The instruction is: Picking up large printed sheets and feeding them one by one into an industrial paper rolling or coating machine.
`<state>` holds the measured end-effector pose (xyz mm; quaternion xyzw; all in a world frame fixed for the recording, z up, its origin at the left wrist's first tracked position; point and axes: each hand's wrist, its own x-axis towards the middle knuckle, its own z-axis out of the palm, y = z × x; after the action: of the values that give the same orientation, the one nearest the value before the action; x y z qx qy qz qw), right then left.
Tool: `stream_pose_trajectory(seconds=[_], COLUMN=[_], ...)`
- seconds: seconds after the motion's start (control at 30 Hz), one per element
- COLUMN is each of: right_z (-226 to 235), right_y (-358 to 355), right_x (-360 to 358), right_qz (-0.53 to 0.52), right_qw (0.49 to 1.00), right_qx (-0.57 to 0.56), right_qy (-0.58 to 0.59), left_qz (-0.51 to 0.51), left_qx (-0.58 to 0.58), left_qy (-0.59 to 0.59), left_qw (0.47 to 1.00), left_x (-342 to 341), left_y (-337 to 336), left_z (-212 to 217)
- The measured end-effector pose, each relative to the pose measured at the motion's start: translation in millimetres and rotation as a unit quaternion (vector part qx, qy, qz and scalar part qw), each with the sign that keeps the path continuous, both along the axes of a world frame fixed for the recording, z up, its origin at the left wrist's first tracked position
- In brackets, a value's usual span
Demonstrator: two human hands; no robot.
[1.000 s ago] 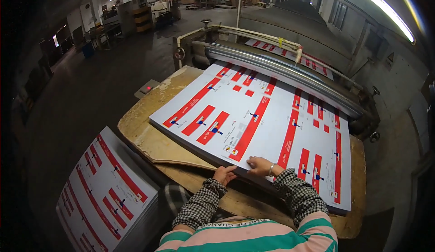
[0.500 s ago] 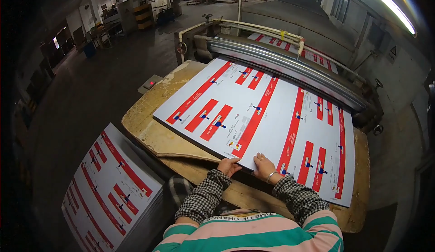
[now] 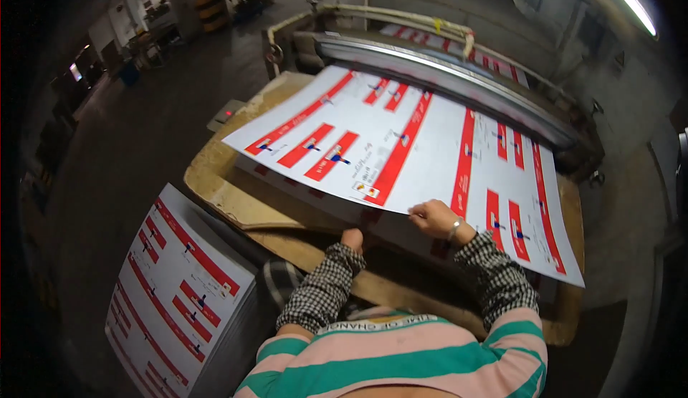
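Grips the near edge of the printed sheet (image 3: 423, 176) with the right hand (image 3: 435, 219), fingertips clamped together on it. Holds this edge raised, unlike half a second ago, with the sheet flat and both hands at its edge. Exposes the lower sheets (image 3: 308, 190), now in shadow. Places the left hand (image 3: 351, 240) off the raised edge, fingers curled; cannot tell whether clamped on anything beneath. Locates the sheet above the wooden board (image 3: 204, 176), between body and metal roller (image 3: 444, 77), with its far edge at the roller.

Leaves an open gap under the near edge, and bare wood along the left side. Overlaps the board's right margin in view at the near right corner. Includes a second stack (image 3: 172, 276) just beside the board, lower left, with open floor (image 3: 172, 129) beyond.
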<state>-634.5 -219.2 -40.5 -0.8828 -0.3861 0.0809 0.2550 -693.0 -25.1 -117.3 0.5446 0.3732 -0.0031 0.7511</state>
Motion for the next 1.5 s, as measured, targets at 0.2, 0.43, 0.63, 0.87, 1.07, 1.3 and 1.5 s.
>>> stream_pose_trajectory(seconds=[0.2,0.43,0.63,0.87,1.07,1.3,1.5], right_z=[-77.0,-91.0,-123.2,-40.4,-1.2,-71.8,-75.6], right_y=[4.0,4.9,40.6,23.7,14.7,19.5,22.5], right_x=[-5.3,69.9,5.8,14.4,20.6,3.1,47.0], right_qz=[-0.019,-0.218,-0.027,0.005,-0.026,0.003,-0.011], right_qw=[0.999,0.972,0.989,0.983,0.982,0.993,0.978], right_qx=[0.019,-0.011,-0.13,-0.04,0.078,0.039,0.011], right_qy=[0.028,-0.091,-0.064,0.177,0.17,0.109,0.208], left_qz=[-0.075,-0.126,-0.115,-0.19,-0.053,-0.094,-0.109], left_qx=[-0.113,-0.163,-0.161,-0.263,-0.119,-0.07,-0.18], left_qy=[-0.045,-0.099,-0.073,-0.114,0.02,0.012,-0.057], left_qw=[0.99,0.973,0.977,0.939,0.991,0.993,0.976], left_x=[12.6,5.7,-2.8,-14.9,-9.4,1.3,-0.3], left_y=[10.4,6.3,16.9,25.7,3.6,10.4,15.0], left_z=[-25.4,-25.1,-47.7,-5.3,35.5,2.0,-28.2])
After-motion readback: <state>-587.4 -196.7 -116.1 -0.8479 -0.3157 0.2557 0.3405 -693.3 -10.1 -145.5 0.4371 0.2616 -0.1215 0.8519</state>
